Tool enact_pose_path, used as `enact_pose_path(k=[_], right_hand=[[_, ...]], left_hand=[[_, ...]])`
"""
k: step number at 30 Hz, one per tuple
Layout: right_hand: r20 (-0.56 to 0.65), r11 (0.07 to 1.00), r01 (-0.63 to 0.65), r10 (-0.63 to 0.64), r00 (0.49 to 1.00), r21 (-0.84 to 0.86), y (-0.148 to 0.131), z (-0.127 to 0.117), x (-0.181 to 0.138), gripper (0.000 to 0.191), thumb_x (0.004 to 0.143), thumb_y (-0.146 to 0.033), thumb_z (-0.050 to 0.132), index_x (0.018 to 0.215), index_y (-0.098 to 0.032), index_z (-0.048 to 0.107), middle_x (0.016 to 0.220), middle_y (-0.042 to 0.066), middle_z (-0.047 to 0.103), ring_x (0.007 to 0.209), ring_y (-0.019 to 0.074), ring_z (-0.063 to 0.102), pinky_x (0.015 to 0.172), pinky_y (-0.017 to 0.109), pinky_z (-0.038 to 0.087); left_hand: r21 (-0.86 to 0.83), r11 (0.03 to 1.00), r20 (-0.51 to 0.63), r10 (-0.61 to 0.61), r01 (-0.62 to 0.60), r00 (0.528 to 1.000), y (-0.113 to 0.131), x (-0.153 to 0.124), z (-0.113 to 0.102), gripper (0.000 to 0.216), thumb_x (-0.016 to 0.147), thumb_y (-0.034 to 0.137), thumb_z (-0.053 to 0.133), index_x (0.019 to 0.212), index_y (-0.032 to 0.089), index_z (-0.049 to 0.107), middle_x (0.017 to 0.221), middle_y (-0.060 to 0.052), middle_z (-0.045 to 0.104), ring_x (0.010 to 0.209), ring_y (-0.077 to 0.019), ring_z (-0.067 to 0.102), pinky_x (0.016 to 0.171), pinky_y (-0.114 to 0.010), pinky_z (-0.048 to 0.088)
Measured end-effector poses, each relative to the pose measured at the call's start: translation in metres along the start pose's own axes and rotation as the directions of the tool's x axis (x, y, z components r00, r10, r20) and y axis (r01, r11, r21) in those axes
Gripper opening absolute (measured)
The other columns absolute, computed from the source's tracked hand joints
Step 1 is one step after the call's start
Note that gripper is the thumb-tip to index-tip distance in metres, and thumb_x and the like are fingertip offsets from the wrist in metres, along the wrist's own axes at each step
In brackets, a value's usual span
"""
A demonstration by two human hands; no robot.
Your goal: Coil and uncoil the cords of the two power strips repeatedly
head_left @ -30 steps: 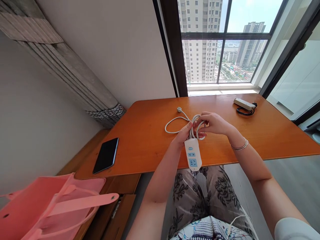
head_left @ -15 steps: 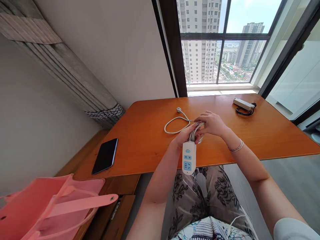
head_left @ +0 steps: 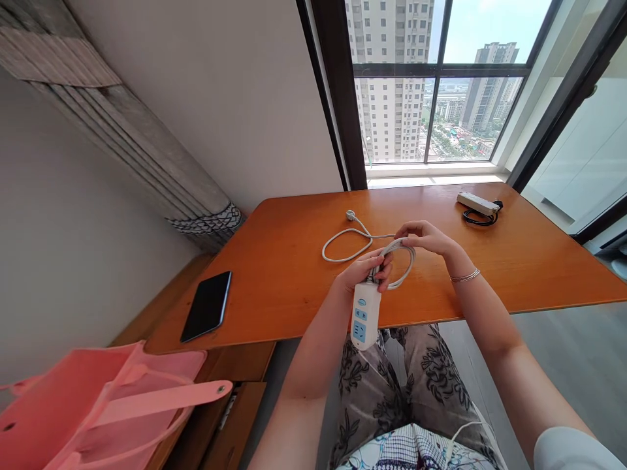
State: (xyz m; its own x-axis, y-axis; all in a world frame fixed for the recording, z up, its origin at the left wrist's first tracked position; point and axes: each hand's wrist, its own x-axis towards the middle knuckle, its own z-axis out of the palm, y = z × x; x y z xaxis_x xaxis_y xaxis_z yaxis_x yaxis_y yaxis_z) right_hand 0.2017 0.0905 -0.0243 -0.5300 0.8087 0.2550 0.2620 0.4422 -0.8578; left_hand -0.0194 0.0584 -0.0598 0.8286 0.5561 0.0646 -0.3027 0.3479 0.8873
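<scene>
A white power strip [head_left: 365, 316] with blue socket faces hangs tilted over the table's front edge. My left hand [head_left: 368, 267] is closed round its cord where the cord leaves the strip, together with a few coils. To the right, those white cord coils [head_left: 407, 269] form a loop in the air. The fingers of my right hand [head_left: 420, 236] pinch the cord at the top of the loop. From there the rest of the cord runs left in a loose curve on the table, ending at a plug [head_left: 350, 215].
On the wooden table [head_left: 284, 261], a black tablet [head_left: 206, 305] lies at the left. A second power strip [head_left: 477, 203] with a coiled black cord [head_left: 480, 219] rests at the back right. A pink bag [head_left: 117, 405] stands at the lower left. Behind the table is a window [head_left: 441, 117].
My right hand has moved right, away from my left hand, and the coils have opened into a wider loop. The power strip has tilted, its lower end shifting left.
</scene>
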Motion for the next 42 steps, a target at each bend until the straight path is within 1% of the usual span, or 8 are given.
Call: enact_pose_path(k=[3, 9, 17, 26, 29, 35, 39, 42], right_hand=[[-0.135, 0.989, 0.003, 0.017, 0.991, 0.151, 0.018, 0.006, -0.002, 0.047, 0.085, -0.062, 0.056, 0.087, -0.017, 0.067, 0.092, 0.006, 0.069, 0.092, 0.0192, 0.062, 0.089, 0.034, 0.048], [-0.14, 0.979, 0.079, -0.053, 0.989, 0.189, 0.013, 0.025, 0.002, 0.061, 0.095, -0.067, 0.035, 0.094, -0.017, 0.07, 0.101, 0.008, 0.071, 0.105, 0.0208, 0.062, 0.106, 0.037, 0.041], [-0.317, 0.985, 0.033, 0.023, 0.948, 0.169, 0.021, 0.034, 0.005, 0.062, 0.087, -0.074, 0.045, 0.084, -0.017, 0.069, 0.071, 0.002, 0.062, 0.071, 0.0155, 0.055, 0.073, 0.03, 0.048], [-0.161, 0.99, -0.001, 0.024, 0.987, 0.139, 0.035, 0.036, 0.007, 0.046, 0.092, -0.06, 0.047, 0.085, -0.018, 0.063, 0.084, 0.003, 0.066, 0.085, 0.0169, 0.06, 0.089, 0.033, 0.047], [-0.33, 1.0, 0.006, 0.002, 0.944, 0.023, 0.035, 0.041, 0.007, 0.032, 0.09, -0.047, 0.052, 0.099, -0.018, 0.062, 0.077, -0.001, 0.059, 0.073, 0.0145, 0.055, 0.076, 0.03, 0.047], [-0.645, 0.962, -0.015, -0.171, 0.744, -0.273, 0.028, 0.042, 0.003, 0.031, 0.09, -0.034, 0.047, 0.114, -0.018, 0.059, 0.083, 0.002, 0.062, 0.069, 0.0145, 0.052, 0.07, 0.028, 0.042], [-0.505, 0.914, -0.296, 0.124, 0.854, -0.277, 0.04, 0.027, 0.003, 0.016, 0.088, -0.031, 0.052, 0.08, -0.021, 0.061, 0.07, -0.001, 0.06, 0.067, 0.0156, 0.052, 0.065, 0.028, 0.038], [-0.495, 0.917, -0.322, 0.172, 0.852, -0.235, 0.045, 0.017, 0.001, 0.016, 0.086, -0.034, 0.057, 0.077, -0.021, 0.059, 0.066, -0.003, 0.055, 0.064, 0.0146, 0.05, 0.064, 0.028, 0.038]], left_hand=[[-0.085, 0.996, -0.008, 0.031, -0.032, 0.999, -0.002, -0.002, -0.004, 0.036, 0.081, 0.045, 0.071, 0.077, 0.02, 0.046, 0.048, 0.008, 0.039, 0.034, -0.0135, 0.05, 0.033, -0.021, 0.034], [-0.256, 0.942, -0.253, 0.15, -0.216, 0.956, 0.002, -0.002, -0.009, 0.037, 0.092, 0.046, 0.056, 0.071, 0.022, 0.036, 0.045, 0.011, 0.024, 0.026, -0.0077, 0.03, 0.029, -0.019, 0.026], [-0.303, 0.884, -0.405, 0.218, -0.355, 0.888, 0.009, 0.002, 0.0, 0.038, 0.1, 0.043, 0.042, 0.069, 0.021, 0.036, 0.05, 0.009, 0.023, 0.029, -0.0059, 0.026, 0.03, -0.017, 0.024], [-0.299, 0.741, -0.561, 0.373, -0.601, 0.739, 0.021, -0.006, -0.006, 0.042, 0.102, 0.047, 0.038, 0.072, 0.019, 0.041, 0.056, 0.008, 0.025, 0.035, -0.0013, 0.024, 0.036, -0.013, 0.023], [-0.298, 0.705, -0.585, 0.397, -0.643, 0.707, 0.023, -0.006, -0.009, 0.041, 0.104, 0.045, 0.035, 0.073, 0.019, 0.042, 0.057, 0.008, 0.028, 0.037, -0.0011, 0.029, 0.038, -0.012, 0.027], [-0.309, 0.666, -0.589, 0.426, -0.679, 0.687, 0.024, -0.008, -0.012, 0.039, 0.102, 0.047, 0.04, 0.074, 0.019, 0.043, 0.057, 0.008, 0.03, 0.037, -0.0001, 0.032, 0.038, -0.01, 0.029], [-0.322, 0.571, -0.606, 0.489, -0.756, 0.627, 0.027, -0.012, -0.018, 0.039, 0.104, 0.046, 0.036, 0.077, 0.019, 0.044, 0.057, 0.009, 0.034, 0.037, 0.0008, 0.037, 0.04, -0.007, 0.031], [-0.299, 0.539, -0.619, 0.518, -0.787, 0.59, 0.029, -0.016, -0.024, 0.038, 0.103, 0.045, 0.038, 0.077, 0.019, 0.044, 0.057, 0.009, 0.037, 0.038, 0.001, 0.039, 0.041, -0.007, 0.033]])
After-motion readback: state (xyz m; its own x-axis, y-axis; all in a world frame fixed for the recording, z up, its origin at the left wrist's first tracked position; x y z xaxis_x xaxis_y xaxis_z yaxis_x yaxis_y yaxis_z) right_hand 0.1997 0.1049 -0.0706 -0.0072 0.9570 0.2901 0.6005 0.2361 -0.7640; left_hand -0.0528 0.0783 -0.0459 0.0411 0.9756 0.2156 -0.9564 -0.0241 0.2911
